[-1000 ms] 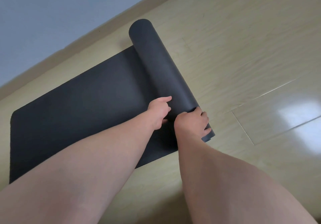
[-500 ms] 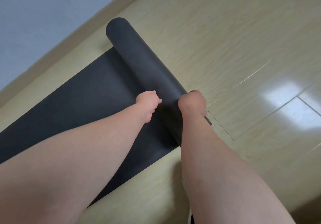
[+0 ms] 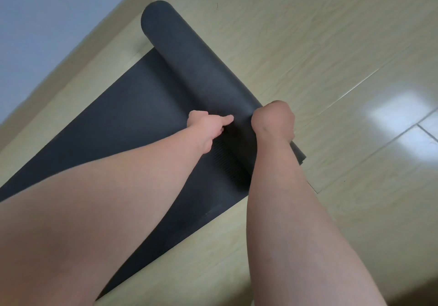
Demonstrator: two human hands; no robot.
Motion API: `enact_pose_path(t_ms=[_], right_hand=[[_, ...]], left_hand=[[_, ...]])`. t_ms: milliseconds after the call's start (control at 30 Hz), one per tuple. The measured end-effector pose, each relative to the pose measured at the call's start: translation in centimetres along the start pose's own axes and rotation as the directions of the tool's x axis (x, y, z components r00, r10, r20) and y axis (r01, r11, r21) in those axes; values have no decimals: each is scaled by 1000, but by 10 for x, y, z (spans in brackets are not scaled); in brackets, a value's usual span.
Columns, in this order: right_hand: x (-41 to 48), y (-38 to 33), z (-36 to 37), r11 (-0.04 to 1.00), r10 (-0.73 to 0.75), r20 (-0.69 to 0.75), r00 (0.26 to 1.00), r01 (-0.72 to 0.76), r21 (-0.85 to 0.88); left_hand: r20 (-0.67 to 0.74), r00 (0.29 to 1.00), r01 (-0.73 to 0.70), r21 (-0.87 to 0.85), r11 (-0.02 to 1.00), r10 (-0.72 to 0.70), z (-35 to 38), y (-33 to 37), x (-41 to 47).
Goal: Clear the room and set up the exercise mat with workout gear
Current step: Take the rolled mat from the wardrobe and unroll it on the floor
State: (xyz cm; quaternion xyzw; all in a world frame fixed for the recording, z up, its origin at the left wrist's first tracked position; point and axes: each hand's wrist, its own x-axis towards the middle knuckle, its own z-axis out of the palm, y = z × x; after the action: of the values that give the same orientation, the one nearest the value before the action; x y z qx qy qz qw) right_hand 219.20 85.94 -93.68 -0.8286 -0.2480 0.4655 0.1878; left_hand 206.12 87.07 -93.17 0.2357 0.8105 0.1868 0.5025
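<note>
Left to right: the wall [image 3: 47,21], then the mat [image 3: 123,120] half unrolled on the floor [image 3: 320,44]. The left hand [image 3: 206,125] curls at the roll [image 3: 189,56], one digit against it, grip unclear. The right hand [image 3: 272,120] wraps the near end. It looks soft, springy and light, best held across the roll's width. The wall crowds its far end.

No text can be read (mat [image 3: 132,125] unmarked).

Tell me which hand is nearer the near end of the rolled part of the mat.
Right. The right hand curls over the roll just short of that end; the left hand lies farther off, over the flat mat, one digit touching the roll.
</note>
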Motion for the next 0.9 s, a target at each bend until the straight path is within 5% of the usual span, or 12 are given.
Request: enact_pose_path(t_ms=[367,567,900], right_hand=[[28,-21,-36,1000,7,-30,1000,-7,-24],[42,-39,-52,999,-14,-17,1000,14,-29],[75,-21,-95,994,109,-40,993,-109,17]], left_hand=[[-71,997,-17,-168,986,5,51,39,-3],[-154,978,-132,51,990,138,77,58,5],[-165,979,-116,17,993,117,132,82,-17]])
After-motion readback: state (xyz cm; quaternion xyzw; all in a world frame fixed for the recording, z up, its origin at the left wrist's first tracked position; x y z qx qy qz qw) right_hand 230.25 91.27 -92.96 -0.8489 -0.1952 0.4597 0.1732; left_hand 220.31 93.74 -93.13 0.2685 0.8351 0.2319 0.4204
